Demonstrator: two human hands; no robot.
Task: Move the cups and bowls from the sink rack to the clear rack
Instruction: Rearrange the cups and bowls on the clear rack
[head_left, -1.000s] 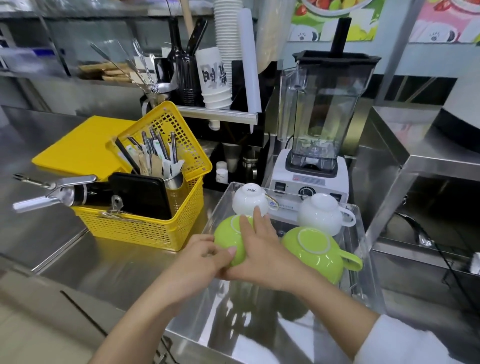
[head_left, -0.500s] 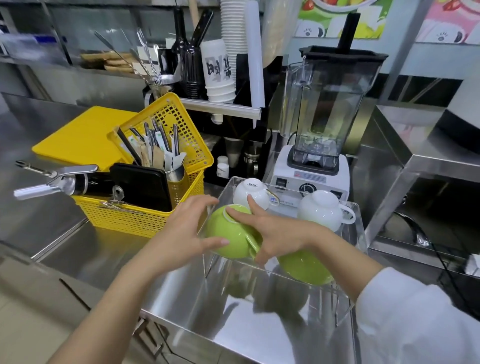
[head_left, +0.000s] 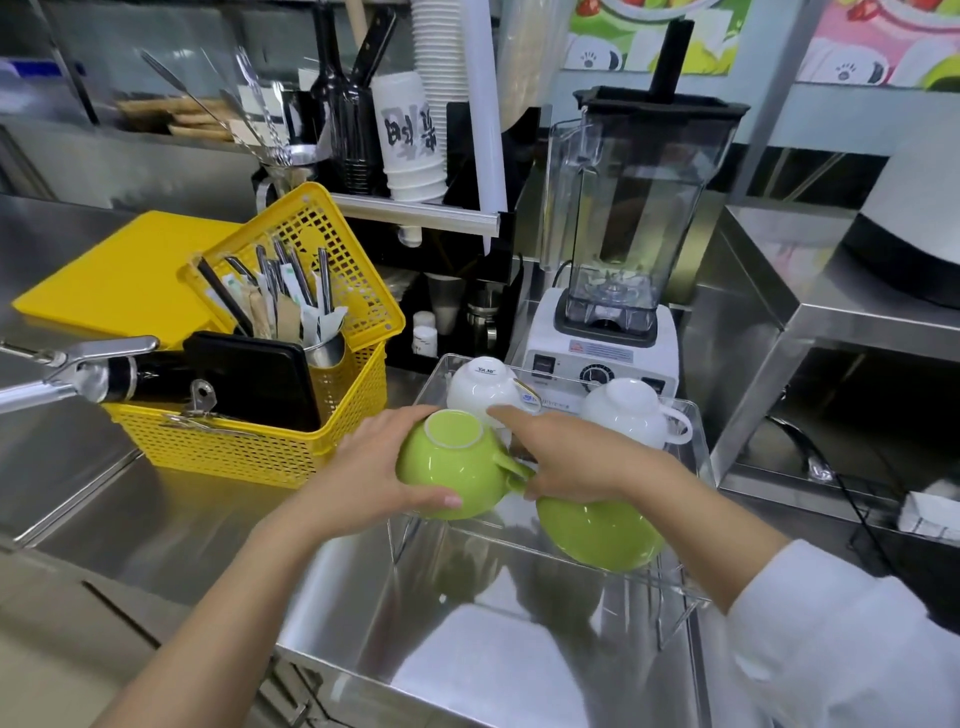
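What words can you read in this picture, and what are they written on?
"YA MI": on the bottom of the upturned white cup.
Big dark characters on the paper cups: too blurred to read.
Sticker and dial markings on the blender base: too small to read.

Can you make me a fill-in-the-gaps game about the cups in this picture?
1. Both hands hold an upside-down ____ ceramic cup.
2. The clear plastic rack has ____ white ceramic cups at its back.
3. The perforated plastic basket beside it is ____.

Missing words: green; two; yellow.
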